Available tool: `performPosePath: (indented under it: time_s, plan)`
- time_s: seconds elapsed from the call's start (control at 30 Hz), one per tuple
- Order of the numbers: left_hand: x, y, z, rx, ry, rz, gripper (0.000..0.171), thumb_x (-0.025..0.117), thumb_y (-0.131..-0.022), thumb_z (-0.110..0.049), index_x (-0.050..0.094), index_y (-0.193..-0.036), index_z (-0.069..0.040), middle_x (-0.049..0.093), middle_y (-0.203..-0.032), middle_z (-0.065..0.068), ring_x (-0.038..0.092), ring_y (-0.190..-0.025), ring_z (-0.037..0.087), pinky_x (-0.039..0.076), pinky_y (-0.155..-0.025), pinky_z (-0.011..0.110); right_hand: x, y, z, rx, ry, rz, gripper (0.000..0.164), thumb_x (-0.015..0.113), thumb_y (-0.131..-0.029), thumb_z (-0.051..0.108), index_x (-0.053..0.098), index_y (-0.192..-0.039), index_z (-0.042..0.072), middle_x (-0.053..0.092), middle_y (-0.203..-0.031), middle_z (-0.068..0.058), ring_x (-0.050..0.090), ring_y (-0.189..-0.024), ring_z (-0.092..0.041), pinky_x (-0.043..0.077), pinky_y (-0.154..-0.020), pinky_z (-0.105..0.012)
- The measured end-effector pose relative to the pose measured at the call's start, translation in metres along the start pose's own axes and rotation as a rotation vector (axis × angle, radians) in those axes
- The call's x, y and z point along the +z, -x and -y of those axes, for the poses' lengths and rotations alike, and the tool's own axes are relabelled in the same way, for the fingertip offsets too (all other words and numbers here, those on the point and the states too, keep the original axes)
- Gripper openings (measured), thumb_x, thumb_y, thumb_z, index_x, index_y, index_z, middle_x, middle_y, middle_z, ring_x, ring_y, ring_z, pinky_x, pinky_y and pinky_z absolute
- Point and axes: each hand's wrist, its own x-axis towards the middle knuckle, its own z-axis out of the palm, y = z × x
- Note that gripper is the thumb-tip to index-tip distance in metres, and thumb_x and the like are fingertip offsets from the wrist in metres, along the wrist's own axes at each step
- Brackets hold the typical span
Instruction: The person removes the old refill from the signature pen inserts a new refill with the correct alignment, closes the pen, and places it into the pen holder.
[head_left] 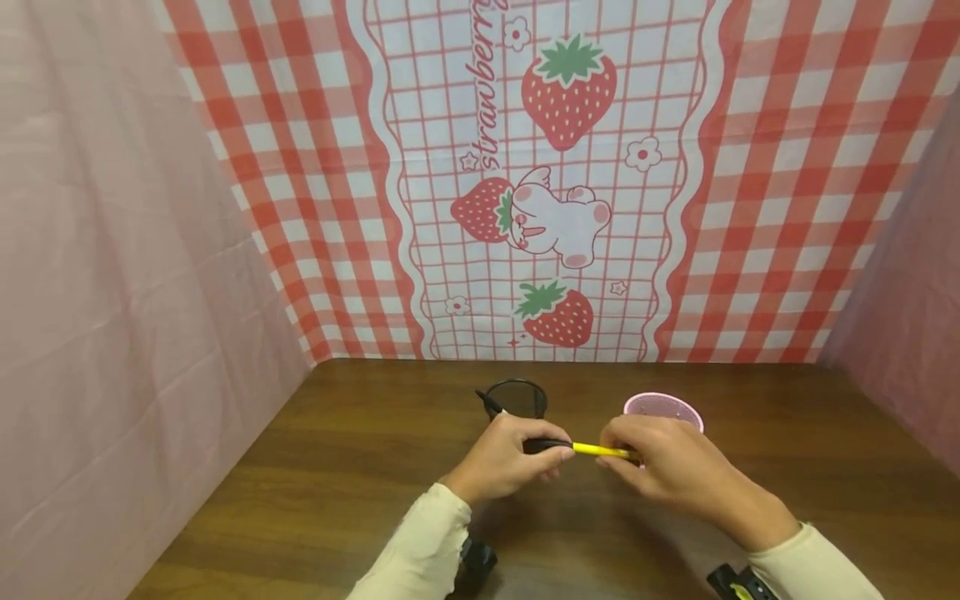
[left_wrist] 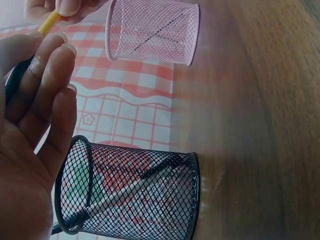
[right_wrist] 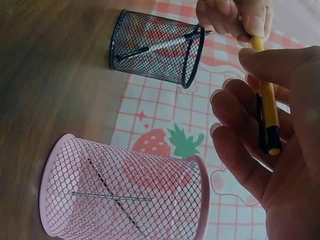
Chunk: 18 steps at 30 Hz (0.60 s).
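Note:
A yellow-and-black pen point(head_left: 592, 449) lies level between two hands above the table. My left hand point(head_left: 506, 454) pinches its black end between thumb and fingers. At the yellow end, thumb and fingers of my right hand point(head_left: 675, 467) grip the barrel; the right wrist view shows a black clip and black tip section lying along that palm. Beyond the left hand stands a black mesh pen holder point(left_wrist: 145, 220) with a white-and-black pen point(left_wrist: 127, 192) leaning in it. A pink mesh pen holder point(right_wrist: 125, 175) stands behind the right hand, partly hidden by it in the head view.
The brown wooden table point(head_left: 285, 500) ends at a red-and-white checked cloth point(head_left: 315, 167) with strawberries, hanging at the back. Pink fabric point(head_left: 135, 292) hangs along both sides. Two thin dark lines show through the pink holder's mesh.

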Motion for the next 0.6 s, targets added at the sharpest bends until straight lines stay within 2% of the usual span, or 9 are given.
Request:
performPosePath:
  time_s: [0.1,0.47,0.6]
  plan:
    - [0.0015,-0.0001,0.0007,-0.017,-0.010,-0.007,0.009,0.071,-0.093,-0.003,0.074,-0.101,-0.002,0.072,-0.080,0.009,0.067,-0.060,0.012,0.059,-0.057,0.025,0.0006,0.0005,0.0003,0.000,0.009,-0.002,0.031,0.087,-0.075,0.018,0.059,-0.081,0.030,0.048,-0.072,0.025,0.043,-0.062,0.005,0.040,-0.054,-0.018]
    - [0.0017,0.0016,0.0009,0.002,0.022,0.003,0.009,0.072,-0.094,-0.008,0.074,-0.102,-0.005,0.072,-0.080,0.014,0.067,-0.061,0.006,0.059,-0.057,0.027,0.0009,0.0030,-0.0015,-0.001,0.006,0.009,0.035,0.088,-0.074,0.017,0.056,-0.080,0.030,0.045,-0.072,0.025,0.042,-0.062,0.005,0.038,-0.053,-0.019]
    - [0.0011,0.0017,0.0011,0.005,0.025,0.015,0.009,0.071,-0.095,-0.009,0.074,-0.101,-0.005,0.072,-0.080,0.012,0.067,-0.061,0.007,0.060,-0.058,0.028,0.0009,0.0025,-0.0012,0.000,0.013,0.010,0.036,0.088,-0.074,0.018,0.055,-0.079,0.031,0.043,-0.071,0.026,0.040,-0.062,0.005,0.037,-0.053,-0.019]
